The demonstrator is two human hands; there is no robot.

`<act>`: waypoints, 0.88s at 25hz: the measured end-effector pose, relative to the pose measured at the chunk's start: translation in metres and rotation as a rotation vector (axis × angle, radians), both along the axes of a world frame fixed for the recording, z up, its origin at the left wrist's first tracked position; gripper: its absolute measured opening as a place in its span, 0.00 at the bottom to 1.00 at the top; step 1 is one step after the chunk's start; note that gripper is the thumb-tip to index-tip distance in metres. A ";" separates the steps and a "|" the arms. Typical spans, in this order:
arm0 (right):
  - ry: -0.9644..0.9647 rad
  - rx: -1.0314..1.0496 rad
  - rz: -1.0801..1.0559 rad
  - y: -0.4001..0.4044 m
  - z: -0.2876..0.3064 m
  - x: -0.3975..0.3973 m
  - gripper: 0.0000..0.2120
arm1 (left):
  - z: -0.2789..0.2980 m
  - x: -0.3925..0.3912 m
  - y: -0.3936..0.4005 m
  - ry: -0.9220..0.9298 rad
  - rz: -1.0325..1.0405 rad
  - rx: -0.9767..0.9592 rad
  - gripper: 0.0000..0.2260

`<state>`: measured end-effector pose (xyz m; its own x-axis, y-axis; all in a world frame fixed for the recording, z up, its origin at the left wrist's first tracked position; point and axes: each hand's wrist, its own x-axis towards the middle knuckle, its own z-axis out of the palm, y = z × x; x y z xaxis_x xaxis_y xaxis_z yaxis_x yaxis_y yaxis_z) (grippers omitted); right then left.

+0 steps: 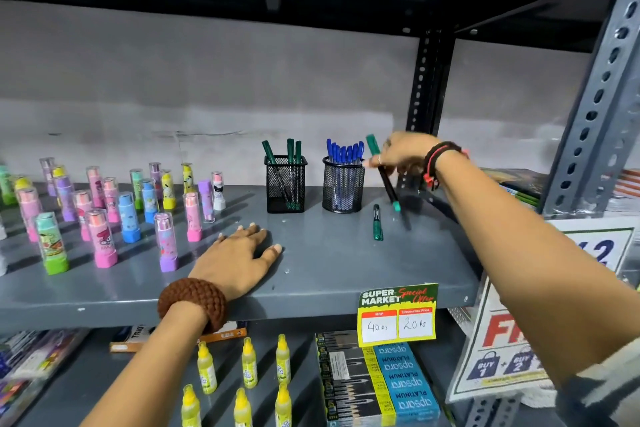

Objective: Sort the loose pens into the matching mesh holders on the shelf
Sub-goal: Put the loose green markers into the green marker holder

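Two black mesh holders stand at the back of the grey shelf (329, 263). The square holder (285, 185) has three green pens in it. The round holder (343, 189) is full of several blue pens. My right hand (403, 156) is shut on a green pen (388, 184), held tilted just right of the round holder, its tip above the shelf. One more green pen (377, 222) lies loose on the shelf below it. My left hand (239, 258) rests flat on the shelf in front of the square holder, fingers spread, holding nothing.
Several pastel eraser sticks (104, 211) stand upright across the shelf's left half. A price tag (398, 314) hangs from the front edge. The lower shelf holds yellow glue bottles (249, 367) and pencil boxes (381, 381). A slotted metal upright (595, 107) is at the right.
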<state>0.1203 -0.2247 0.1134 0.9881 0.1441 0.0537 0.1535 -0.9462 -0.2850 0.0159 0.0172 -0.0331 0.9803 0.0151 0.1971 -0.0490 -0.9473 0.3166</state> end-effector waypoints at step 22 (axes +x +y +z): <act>-0.488 0.325 0.367 0.132 -0.021 0.095 0.29 | -0.005 0.004 0.005 -0.080 0.012 -0.044 0.26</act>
